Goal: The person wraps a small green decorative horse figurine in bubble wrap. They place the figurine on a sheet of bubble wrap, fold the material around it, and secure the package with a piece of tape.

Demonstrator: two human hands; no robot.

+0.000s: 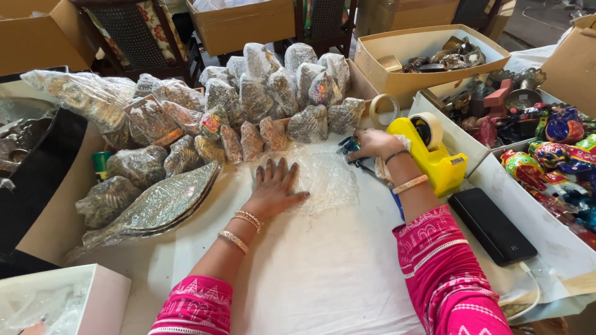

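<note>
so the bubble wrap sheet (323,177) lies flat on the worktop (323,273) just left of the yellow tape dispenser (434,155), left hand (273,189) spread open pressing its near-left corner, right hand (372,144) fingers closed on something small and dark at its far-right edge.

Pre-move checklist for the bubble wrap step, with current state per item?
1. Left hand flat on the bubble wrap sheet: ok.
2. Sheet lies spread on the white table cover: ok.
3. Right hand on the scissors: ok, though whether the blades are open: cannot tell.
4. Yellow tape dispenser beside the right hand: ok.
5. Item to wrap on the sheet: not ok, none seen.
6. Wrapped pieces clear of the sheet: not ok, the nearest touch its far edge.
</note>
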